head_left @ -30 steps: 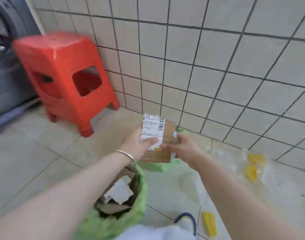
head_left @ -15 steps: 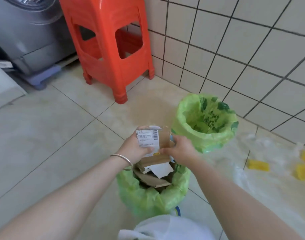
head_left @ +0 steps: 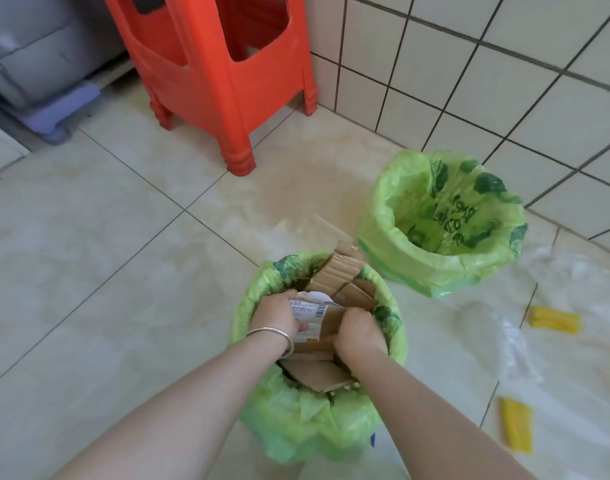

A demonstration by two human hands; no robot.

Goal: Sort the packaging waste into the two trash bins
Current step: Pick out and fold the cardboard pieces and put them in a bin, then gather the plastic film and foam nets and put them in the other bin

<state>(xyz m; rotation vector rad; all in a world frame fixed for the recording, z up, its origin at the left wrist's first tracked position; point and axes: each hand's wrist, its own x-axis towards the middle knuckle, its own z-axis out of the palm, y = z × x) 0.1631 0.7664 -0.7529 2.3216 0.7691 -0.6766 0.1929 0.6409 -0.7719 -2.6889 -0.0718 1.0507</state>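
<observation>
Left hand: left hand (head_left: 279,311), silver bangle (head_left: 274,336) at the wrist, fingers curled over the labelled edge of the cardboard piece (head_left: 326,323), gripping it.
Right hand: right hand (head_left: 357,332) curled in a fist-like grip on the right edge of the same piece.
Cardboard piece: brown, white shipping label (head_left: 307,311) with barcode; sits inside the mouth of the near bin, on top of other torn cardboard scraps (head_left: 345,271).
Near bin: near bin (head_left: 296,420) with green liner, packed with cardboard; one scrap pokes above the far rim.
Far bin: far bin (head_left: 418,268) with green liner, just beside the near one, by the tiled wall; contents not discernible.
Floor, right: clear plastic film (head_left: 525,362) with yellow pieces (head_left: 554,319) lying on it.
Background: red plastic stool (head_left: 206,74); grey appliance (head_left: 30,50) at top left.
</observation>
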